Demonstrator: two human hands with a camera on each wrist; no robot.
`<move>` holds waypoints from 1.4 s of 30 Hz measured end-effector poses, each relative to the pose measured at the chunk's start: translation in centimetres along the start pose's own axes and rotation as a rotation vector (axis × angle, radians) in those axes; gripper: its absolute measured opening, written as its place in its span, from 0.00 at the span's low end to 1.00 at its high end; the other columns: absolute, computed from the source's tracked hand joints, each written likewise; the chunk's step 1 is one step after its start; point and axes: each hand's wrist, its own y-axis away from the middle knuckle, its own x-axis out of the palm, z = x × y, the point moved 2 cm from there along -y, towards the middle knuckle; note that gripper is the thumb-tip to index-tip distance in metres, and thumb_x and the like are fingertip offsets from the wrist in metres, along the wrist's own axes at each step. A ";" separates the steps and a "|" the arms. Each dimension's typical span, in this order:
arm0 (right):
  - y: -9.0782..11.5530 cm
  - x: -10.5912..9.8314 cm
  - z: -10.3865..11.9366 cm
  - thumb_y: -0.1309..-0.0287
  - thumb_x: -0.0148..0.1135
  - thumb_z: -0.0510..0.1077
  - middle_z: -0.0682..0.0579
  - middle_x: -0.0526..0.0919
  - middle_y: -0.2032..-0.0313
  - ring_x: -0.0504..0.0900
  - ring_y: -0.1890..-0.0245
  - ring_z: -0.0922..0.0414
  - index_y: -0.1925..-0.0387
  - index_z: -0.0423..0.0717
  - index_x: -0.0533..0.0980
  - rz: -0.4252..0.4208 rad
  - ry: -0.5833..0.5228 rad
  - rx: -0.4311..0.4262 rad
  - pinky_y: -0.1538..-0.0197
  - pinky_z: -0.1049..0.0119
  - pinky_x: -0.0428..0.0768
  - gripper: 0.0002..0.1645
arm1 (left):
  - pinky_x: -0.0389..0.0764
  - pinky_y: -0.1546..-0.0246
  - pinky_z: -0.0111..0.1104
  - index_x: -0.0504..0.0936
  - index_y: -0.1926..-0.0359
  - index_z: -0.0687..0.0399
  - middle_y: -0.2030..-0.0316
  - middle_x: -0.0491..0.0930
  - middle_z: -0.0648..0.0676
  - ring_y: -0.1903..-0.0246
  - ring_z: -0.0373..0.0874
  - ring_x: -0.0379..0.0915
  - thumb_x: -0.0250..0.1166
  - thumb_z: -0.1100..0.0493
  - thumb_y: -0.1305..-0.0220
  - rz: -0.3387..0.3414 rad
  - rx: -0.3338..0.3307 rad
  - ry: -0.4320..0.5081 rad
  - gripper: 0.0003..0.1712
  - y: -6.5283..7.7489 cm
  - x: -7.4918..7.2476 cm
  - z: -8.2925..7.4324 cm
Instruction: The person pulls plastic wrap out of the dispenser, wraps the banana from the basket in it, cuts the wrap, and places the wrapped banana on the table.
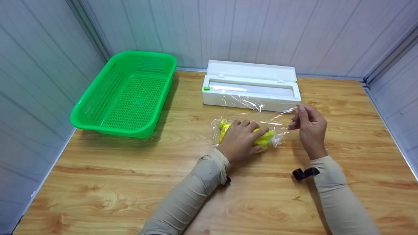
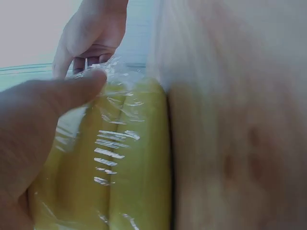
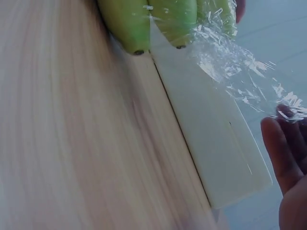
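A bunch of yellow bananas (image 1: 264, 139), partly covered in clear cling film (image 2: 110, 153), lies on the table. My left hand (image 1: 240, 140) lies over the bunch from above and holds it, hiding its middle; in the left wrist view the thumb (image 2: 76, 93) crosses the wrapped fruit. To the right of the bananas, my right hand (image 1: 310, 127) is raised and pinches the edge of a stretched sheet of cling film (image 1: 277, 116). That sheet runs between the bananas and the dispenser. In the right wrist view the film (image 3: 240, 72) is crumpled near the banana tips (image 3: 170, 28).
A white cling film dispenser (image 1: 251, 101) with its lid (image 1: 251, 70) raised stands behind the bananas. On its left end is a small green slider (image 1: 206, 88). A green perforated basket (image 1: 156, 111) stands at the left. Panel walls (image 1: 254, 32) enclose the wooden table (image 1: 107, 182).
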 end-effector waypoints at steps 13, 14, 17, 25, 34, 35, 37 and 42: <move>0.6 0.0 0.1 0.28 0.57 0.39 0.44 0.73 0.81 0.73 0.90 0.58 0.54 0.23 0.74 0.075 -0.219 0.044 0.89 0.65 0.74 0.17 | 0.73 0.50 0.42 0.74 0.37 0.40 0.52 0.79 0.49 0.53 0.47 0.75 0.59 0.32 0.33 -0.059 -0.009 -0.018 0.31 0.0 0.2 -0.1; 0.7 0.0 0.2 0.28 0.56 0.37 0.43 0.73 0.81 0.73 0.89 0.57 0.54 0.22 0.73 0.090 -0.247 0.042 0.89 0.65 0.74 0.16 | 0.73 0.50 0.43 0.74 0.37 0.40 0.52 0.79 0.49 0.53 0.47 0.75 0.59 0.32 0.33 -0.061 -0.011 -0.014 0.30 0.0 0.2 -0.1; 1.2 -0.1 0.3 0.28 0.52 0.33 0.42 0.73 0.80 0.74 0.88 0.56 0.54 0.20 0.72 0.140 -0.312 0.035 0.88 0.65 0.75 0.14 | 0.73 0.50 0.43 0.75 0.37 0.39 0.53 0.80 0.49 0.54 0.47 0.76 0.60 0.32 0.34 -0.067 -0.018 0.000 0.30 -0.1 0.3 0.0; 2.3 1.1 1.5 0.28 0.49 0.29 0.40 0.74 0.80 0.74 0.88 0.54 0.55 0.17 0.71 0.203 -0.410 -0.001 0.88 0.63 0.75 0.12 | 0.74 0.49 0.43 0.74 0.38 0.38 0.53 0.80 0.49 0.52 0.47 0.75 0.60 0.32 0.34 -0.063 -0.033 0.008 0.29 -0.2 0.3 -0.1; 3.0 2.8 2.6 0.28 0.49 0.30 0.40 0.74 0.79 0.76 0.86 0.54 0.56 0.19 0.71 0.216 -0.361 -0.010 0.86 0.62 0.78 0.12 | 0.73 0.48 0.44 0.76 0.38 0.38 0.52 0.81 0.49 0.53 0.47 0.76 0.63 0.33 0.37 -0.068 -0.048 0.016 0.31 -0.4 0.2 -0.1; 3.1 3.0 2.7 0.27 0.49 0.30 0.40 0.74 0.79 0.76 0.85 0.54 0.55 0.19 0.71 0.218 -0.360 -0.010 0.85 0.62 0.78 0.12 | 0.73 0.49 0.44 0.76 0.38 0.38 0.52 0.81 0.49 0.53 0.47 0.76 0.63 0.33 0.37 -0.070 -0.047 0.016 0.31 -0.4 0.2 -0.2; 3.3 3.3 2.9 0.27 0.48 0.31 0.39 0.75 0.78 0.77 0.84 0.53 0.54 0.18 0.70 0.223 -0.356 -0.009 0.84 0.61 0.79 0.13 | 0.73 0.50 0.43 0.76 0.38 0.38 0.52 0.81 0.49 0.53 0.47 0.76 0.64 0.33 0.37 -0.072 -0.046 0.018 0.30 -0.4 0.2 -0.2; 3.9 4.1 3.1 0.26 0.48 0.32 0.37 0.77 0.74 0.80 0.80 0.51 0.52 0.19 0.70 0.231 -0.335 0.003 0.81 0.57 0.82 0.13 | 0.73 0.50 0.42 0.76 0.39 0.38 0.52 0.80 0.49 0.53 0.46 0.75 0.63 0.33 0.36 -0.061 -0.053 0.038 0.29 -0.2 0.4 -0.2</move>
